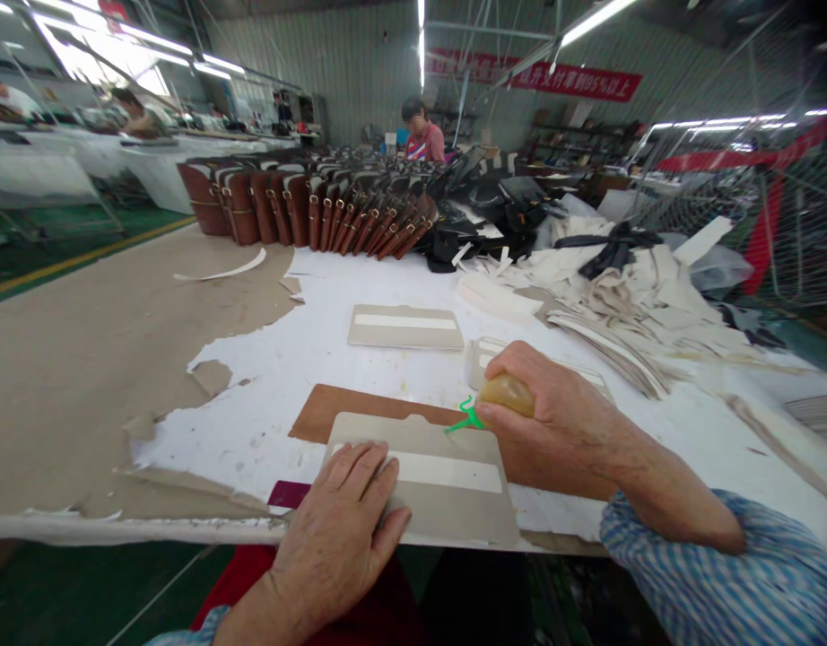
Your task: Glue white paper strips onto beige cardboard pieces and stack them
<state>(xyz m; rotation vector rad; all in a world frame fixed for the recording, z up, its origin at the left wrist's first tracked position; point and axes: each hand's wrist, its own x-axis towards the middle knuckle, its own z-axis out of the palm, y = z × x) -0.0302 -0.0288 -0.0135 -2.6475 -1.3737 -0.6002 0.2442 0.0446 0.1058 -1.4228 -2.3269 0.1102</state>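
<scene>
My right hand [554,413] is wrapped round a glue bottle [506,395] with yellowish contents and a green nozzle. The nozzle tip points down at the upper part of a grey-beige panel [447,516]; whether it touches I cannot tell. Across the panel runs a white strip [447,471]. Lying flat on the panel's left side is my left hand [350,516], fingers stretched out and holding nothing. Beneath the panel shows a brown leather-like sheet [554,471]. A purple piece [288,493] lies left of my left hand.
Farther back lie similar panels [405,336] and, partly behind my right hand, another one [484,359]. Brown bags [272,211] stand in rows at the back, beside black bags [500,206]. Off-white scraps [656,296] cover the right side. A person [423,135] is behind the bags.
</scene>
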